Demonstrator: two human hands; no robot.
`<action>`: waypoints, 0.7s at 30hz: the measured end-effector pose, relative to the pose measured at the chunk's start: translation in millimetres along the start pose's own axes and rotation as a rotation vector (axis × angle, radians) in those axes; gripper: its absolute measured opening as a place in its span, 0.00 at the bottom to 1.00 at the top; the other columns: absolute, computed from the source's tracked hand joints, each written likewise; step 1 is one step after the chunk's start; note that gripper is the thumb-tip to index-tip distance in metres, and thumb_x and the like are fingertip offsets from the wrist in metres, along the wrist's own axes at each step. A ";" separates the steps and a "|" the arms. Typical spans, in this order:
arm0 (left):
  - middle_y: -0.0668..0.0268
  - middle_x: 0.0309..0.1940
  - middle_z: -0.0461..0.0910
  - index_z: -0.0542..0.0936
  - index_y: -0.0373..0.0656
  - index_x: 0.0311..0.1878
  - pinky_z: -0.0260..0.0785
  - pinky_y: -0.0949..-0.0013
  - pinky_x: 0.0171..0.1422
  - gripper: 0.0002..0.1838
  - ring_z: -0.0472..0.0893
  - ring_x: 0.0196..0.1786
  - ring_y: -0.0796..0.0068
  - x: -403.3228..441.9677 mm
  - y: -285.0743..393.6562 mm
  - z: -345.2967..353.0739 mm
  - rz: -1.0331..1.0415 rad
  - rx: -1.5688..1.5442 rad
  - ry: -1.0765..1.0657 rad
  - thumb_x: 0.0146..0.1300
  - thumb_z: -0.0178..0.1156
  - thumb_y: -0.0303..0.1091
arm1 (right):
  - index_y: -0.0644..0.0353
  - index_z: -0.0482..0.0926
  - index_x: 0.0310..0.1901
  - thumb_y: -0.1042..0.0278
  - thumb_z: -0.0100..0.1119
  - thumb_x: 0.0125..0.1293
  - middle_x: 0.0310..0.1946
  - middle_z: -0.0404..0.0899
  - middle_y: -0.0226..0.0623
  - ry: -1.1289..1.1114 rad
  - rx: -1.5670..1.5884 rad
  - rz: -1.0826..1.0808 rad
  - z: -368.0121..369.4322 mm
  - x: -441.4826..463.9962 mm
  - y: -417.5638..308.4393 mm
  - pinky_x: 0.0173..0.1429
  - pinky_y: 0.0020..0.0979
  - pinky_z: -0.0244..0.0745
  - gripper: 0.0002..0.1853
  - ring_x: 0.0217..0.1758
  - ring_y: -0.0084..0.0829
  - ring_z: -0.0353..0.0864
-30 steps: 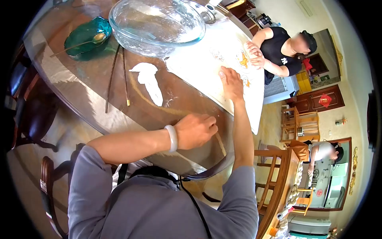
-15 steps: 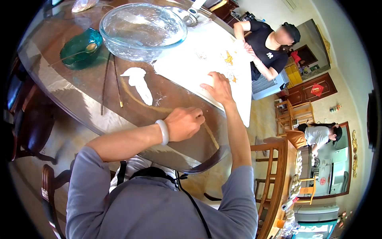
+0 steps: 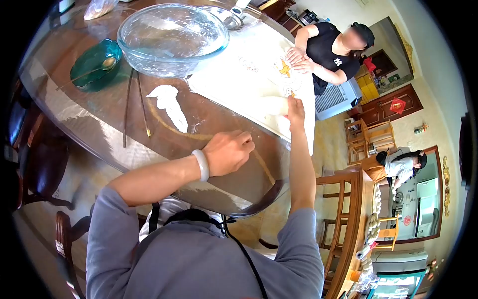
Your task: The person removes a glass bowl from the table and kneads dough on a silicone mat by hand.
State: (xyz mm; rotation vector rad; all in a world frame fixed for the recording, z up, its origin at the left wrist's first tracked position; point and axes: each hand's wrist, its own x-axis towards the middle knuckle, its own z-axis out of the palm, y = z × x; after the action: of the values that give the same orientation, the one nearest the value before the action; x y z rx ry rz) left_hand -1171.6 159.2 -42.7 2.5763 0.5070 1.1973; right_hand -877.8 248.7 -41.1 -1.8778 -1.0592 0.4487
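Observation:
On the right, a pale piece of dough [image 3: 274, 105] lies on the white board [image 3: 239, 92], hard to tell from its surface. My right hand [image 3: 296, 110] is closed at the dough's right end, its fingers pressed together there. My left hand [image 3: 228, 153], with a pale bangle at the wrist, rests on the table in a loose fist; nothing shows in it. A crumpled white cloth or bag [image 3: 171, 107] lies beyond the left hand. Two dark sticks [image 3: 144, 104], like chopsticks, lie to its left.
A large glass bowl [image 3: 174, 65] with white residue overlaps the board's far-left corner. Left of it stands a green bowl [image 3: 89, 79] with a spoon [image 3: 108, 63]. A co-worker's hands [image 3: 299, 60] are on the board's far side. Another person [image 3: 400, 167] stands farther off.
My right hand has moved right and turned, its spread fingers closing at the dough's end. The dough now shows beside it. The co-worker's hands have shifted onto the board. My left hand stays put.

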 end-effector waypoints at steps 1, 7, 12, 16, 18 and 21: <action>0.61 0.33 0.74 0.76 0.40 0.30 0.73 0.63 0.33 0.05 0.78 0.35 0.63 -1.0 0.5 0.1 0.001 -0.007 0.004 0.50 0.59 0.29 | 0.61 0.75 0.42 0.48 0.49 0.65 0.38 0.76 0.47 0.064 -0.296 -0.151 -1.8 8.0 15.5 0.48 0.40 0.74 0.21 0.44 0.42 0.76; 0.61 0.32 0.73 0.76 0.40 0.29 0.72 0.64 0.33 0.05 0.77 0.34 0.64 -2.7 2.3 5.3 0.039 -0.018 -0.003 0.49 0.59 0.29 | 0.59 0.79 0.39 0.51 0.41 0.69 0.41 0.76 0.49 -0.007 -0.655 -0.516 5.1 16.8 2.7 0.53 0.48 0.69 0.21 0.47 0.48 0.75; 0.61 0.36 0.75 0.76 0.38 0.34 0.72 0.64 0.34 0.10 0.78 0.35 0.63 -3.1 2.2 5.0 -0.005 -0.043 -0.055 0.47 0.61 0.26 | 0.58 0.77 0.42 0.47 0.39 0.70 0.46 0.73 0.45 -0.182 -0.751 -0.450 58.0 4.2 -46.4 0.54 0.46 0.69 0.22 0.48 0.45 0.75; 0.60 0.36 0.75 0.76 0.37 0.34 0.72 0.64 0.34 0.10 0.78 0.34 0.63 -4.3 1.7 6.5 -0.022 -0.048 -0.077 0.46 0.60 0.26 | 0.55 0.75 0.46 0.48 0.38 0.70 0.49 0.72 0.43 -0.042 -0.925 -0.550 72.5 19.0 -34.0 0.54 0.46 0.68 0.21 0.53 0.45 0.73; 0.60 0.36 0.75 0.76 0.37 0.34 0.72 0.63 0.34 0.09 0.78 0.34 0.63 -4.0 5.6 5.4 -0.026 -0.038 -0.093 0.47 0.60 0.26 | 0.54 0.74 0.49 0.49 0.38 0.70 0.53 0.70 0.45 -0.039 -0.957 -0.546 76.8 26.6 -31.7 0.57 0.50 0.65 0.21 0.56 0.47 0.71; 0.61 0.36 0.75 0.75 0.38 0.35 0.72 0.63 0.33 0.08 0.78 0.35 0.62 -1.8 4.8 2.1 -0.010 -0.039 -0.054 0.49 0.59 0.27 | 0.56 0.73 0.54 0.48 0.38 0.70 0.58 0.67 0.47 -0.147 -0.966 -0.429 72.1 19.3 -50.0 0.65 0.47 0.58 0.23 0.62 0.46 0.66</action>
State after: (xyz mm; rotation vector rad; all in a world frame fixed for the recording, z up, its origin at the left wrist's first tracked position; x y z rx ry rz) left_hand -1170.1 153.9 -43.5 2.5628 0.4792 1.1198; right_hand -939.2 314.0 -34.5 -2.3268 -1.9535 -0.2444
